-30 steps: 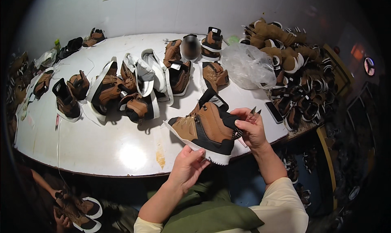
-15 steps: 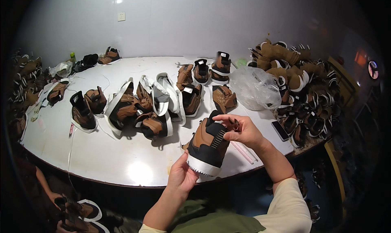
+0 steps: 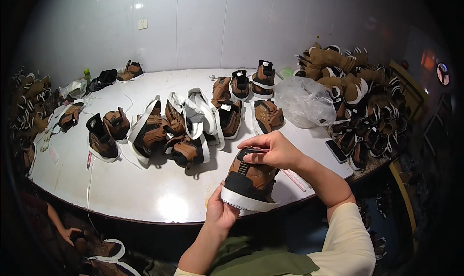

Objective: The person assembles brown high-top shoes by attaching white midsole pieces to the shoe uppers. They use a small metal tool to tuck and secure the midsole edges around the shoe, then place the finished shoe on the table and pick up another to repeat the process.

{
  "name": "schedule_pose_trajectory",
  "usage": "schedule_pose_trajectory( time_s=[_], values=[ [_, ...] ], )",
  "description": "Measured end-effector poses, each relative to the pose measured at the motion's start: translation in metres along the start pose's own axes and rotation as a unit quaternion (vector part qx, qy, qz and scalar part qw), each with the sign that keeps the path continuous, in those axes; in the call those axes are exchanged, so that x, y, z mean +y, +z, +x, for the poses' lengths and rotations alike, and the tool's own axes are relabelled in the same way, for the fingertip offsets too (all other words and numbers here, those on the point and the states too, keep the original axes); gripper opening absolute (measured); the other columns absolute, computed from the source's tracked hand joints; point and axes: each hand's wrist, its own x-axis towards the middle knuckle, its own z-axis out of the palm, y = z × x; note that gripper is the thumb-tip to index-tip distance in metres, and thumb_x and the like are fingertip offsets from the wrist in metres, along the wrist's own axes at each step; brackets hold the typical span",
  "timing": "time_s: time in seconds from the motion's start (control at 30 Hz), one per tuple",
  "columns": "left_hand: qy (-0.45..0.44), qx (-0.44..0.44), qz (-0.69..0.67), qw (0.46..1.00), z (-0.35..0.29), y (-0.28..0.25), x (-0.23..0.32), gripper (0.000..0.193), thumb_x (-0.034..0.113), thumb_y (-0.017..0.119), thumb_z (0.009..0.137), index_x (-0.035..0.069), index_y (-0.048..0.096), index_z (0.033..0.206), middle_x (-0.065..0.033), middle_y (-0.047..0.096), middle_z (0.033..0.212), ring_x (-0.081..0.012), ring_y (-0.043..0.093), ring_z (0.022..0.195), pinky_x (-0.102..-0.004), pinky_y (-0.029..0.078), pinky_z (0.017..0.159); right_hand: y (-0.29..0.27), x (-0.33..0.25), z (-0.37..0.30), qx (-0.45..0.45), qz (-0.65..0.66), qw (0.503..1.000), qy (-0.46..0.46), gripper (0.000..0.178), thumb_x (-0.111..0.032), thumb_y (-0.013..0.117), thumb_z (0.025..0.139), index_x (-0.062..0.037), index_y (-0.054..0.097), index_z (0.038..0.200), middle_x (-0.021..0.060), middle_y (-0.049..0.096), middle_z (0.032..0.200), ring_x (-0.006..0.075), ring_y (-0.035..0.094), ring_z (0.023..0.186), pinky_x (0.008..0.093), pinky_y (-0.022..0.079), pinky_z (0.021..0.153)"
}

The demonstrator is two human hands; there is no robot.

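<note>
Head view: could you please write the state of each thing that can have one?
Held shoe: raised in the left hand, heel toward the camera.
Left hand: closed on the sole near the heel.
Right hand: at the collar, exact grip unclear.
Phone: lying flat, screen dark.
Plastic bag: crumpled, on the table.
Nearest tabletop shoe: tipped on its side.
Shoe pile at right: heaped, untidy.
Wall socket: no plug visible.

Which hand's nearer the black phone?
Right. The right hand is left of the phone, on the held shoe; the left hand is farther left, at its sole.
</note>
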Motion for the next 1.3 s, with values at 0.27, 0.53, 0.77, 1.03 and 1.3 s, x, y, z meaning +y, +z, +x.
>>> schedule_pose_trajectory(
  time_s=[0.27,0.53,0.77,1.03,1.3],
  values=[
    [0.014,0.025,0.032,0.999,-0.004,0.004,-0.003,0.035,0.022,0.041,0.096,0.000,0.052,0.121,-0.0167,0.060,0.119,-0.0302,0.060,0.109,-0.0475,0.048,0.096,0.001,0.001,0.002,-0.016,-0.017,1.000,-0.005,0.037,-0.016,0.074,0.081,0.0033,0.065,0.110,0.0096,0.069,0.095,0.0112,0.061,0.089,0.0256,0.049,0.082],
    [0.014,0.027,0.028,0.999,-0.003,-0.001,0.000,0.036,0.023,0.041,0.096,0.001,0.052,0.122,-0.0170,0.060,0.119,-0.0316,0.059,0.110,-0.0497,0.046,0.097,0.001,0.001,0.006,-0.022,-0.031,0.999,-0.024,0.037,-0.018,0.074,0.080,0.0027,0.065,0.110,0.0102,0.069,0.097,0.0124,0.063,0.090,0.0265,0.049,0.082],
    [-0.015,0.021,0.046,0.999,-0.004,0.003,0.000,0.039,0.025,0.040,0.095,0.001,0.051,0.124,-0.0171,0.058,0.123,-0.0326,0.057,0.112,-0.0509,0.045,0.098,0.004,0.000,0.009,-0.037,-0.060,0.997,-0.004,0.038,-0.019,0.075,0.079,0.0026,0.065,0.109,0.0107,0.070,0.095,0.0120,0.063,0.086,0.0254,0.049,0.080],
    [-0.022,0.000,0.078,0.997,-0.011,0.003,0.001,0.039,0.028,0.037,0.098,0.004,0.048,0.126,-0.0143,0.056,0.126,-0.0307,0.055,0.116,-0.0491,0.046,0.098,0.008,0.004,0.019,-0.060,-0.059,0.996,-0.019,0.040,-0.018,0.075,0.078,0.0055,0.064,0.109,0.0087,0.069,0.090,0.0099,0.062,0.082,0.0246,0.049,0.078],
    [-0.013,0.046,0.076,0.996,-0.011,-0.006,0.001,0.038,0.031,0.037,0.100,0.006,0.049,0.125,-0.0118,0.059,0.122,-0.0267,0.060,0.110,-0.0445,0.053,0.091,0.008,0.008,0.026,-0.084,-0.063,0.994,-0.024,0.039,-0.019,0.076,0.077,0.0047,0.066,0.107,0.0114,0.069,0.091,0.0136,0.064,0.084,0.0269,0.050,0.079]
  ],
)
